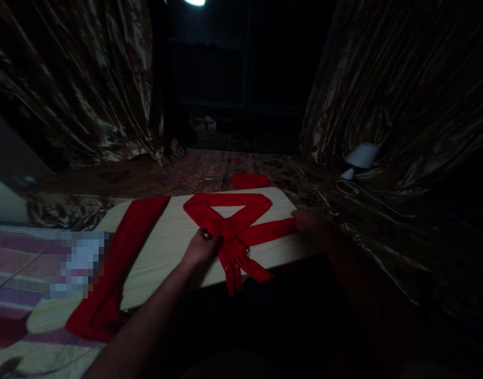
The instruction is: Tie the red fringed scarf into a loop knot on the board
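A red scarf [251,215] with fringed ends lies on a pale wood-grain tabletop [162,252]. Its band makes a triangular loop that crosses near the middle, and the fringe hangs over the table's near edge. My left hand [202,247] is closed on the scarf's left side, just below the crossing. A straight red strip, apparently part of the same scarf, runs right from the crossing to my right hand [308,221]. The fingers of that hand are closed on the strip's end at the table's right edge, dim in the low light.
Another length of red cloth [127,258] lies across the table's left part. Behind the table is a rounded red item [250,180]. A small white lamp [363,155] with a cord stands at right. Patterned curtains [107,79] hang behind; a striped cover [16,273] spreads at left.
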Demonstrator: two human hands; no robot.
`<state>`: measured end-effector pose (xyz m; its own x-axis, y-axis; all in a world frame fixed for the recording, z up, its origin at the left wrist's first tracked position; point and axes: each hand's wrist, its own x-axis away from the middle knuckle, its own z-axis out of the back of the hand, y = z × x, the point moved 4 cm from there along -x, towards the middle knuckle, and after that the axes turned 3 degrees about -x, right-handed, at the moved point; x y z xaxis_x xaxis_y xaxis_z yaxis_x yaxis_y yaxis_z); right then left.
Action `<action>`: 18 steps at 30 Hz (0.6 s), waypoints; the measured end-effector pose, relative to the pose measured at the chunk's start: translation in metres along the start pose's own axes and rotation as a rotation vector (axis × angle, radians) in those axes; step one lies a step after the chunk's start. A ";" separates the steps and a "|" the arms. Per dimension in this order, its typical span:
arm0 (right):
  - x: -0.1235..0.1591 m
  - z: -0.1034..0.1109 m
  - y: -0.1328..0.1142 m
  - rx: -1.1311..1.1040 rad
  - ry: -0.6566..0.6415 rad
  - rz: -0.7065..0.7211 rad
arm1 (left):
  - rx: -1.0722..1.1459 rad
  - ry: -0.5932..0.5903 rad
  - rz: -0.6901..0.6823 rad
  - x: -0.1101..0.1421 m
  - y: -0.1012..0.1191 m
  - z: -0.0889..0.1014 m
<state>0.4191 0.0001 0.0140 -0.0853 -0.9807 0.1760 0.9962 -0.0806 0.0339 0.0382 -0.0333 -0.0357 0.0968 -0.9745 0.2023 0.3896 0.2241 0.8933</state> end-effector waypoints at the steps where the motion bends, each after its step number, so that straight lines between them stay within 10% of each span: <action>1: 0.000 0.004 -0.014 -0.003 0.023 0.066 | -0.208 0.087 -0.099 0.002 0.005 0.006; 5: 0.007 0.016 -0.080 -0.127 0.141 0.262 | -0.651 0.289 -0.545 0.009 0.035 0.015; 9: 0.018 0.013 -0.144 -0.218 0.212 0.432 | -0.649 0.057 -0.822 0.002 0.050 0.002; 18: 0.000 -0.031 -0.182 -0.238 0.161 0.445 | -0.623 -0.117 -0.515 -0.027 0.011 -0.018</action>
<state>0.2382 0.0096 -0.0232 0.3320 -0.9428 -0.0316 0.9138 0.3297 -0.2372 0.0560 -0.0043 -0.0388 -0.3167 -0.9431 -0.1012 0.8003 -0.3229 0.5052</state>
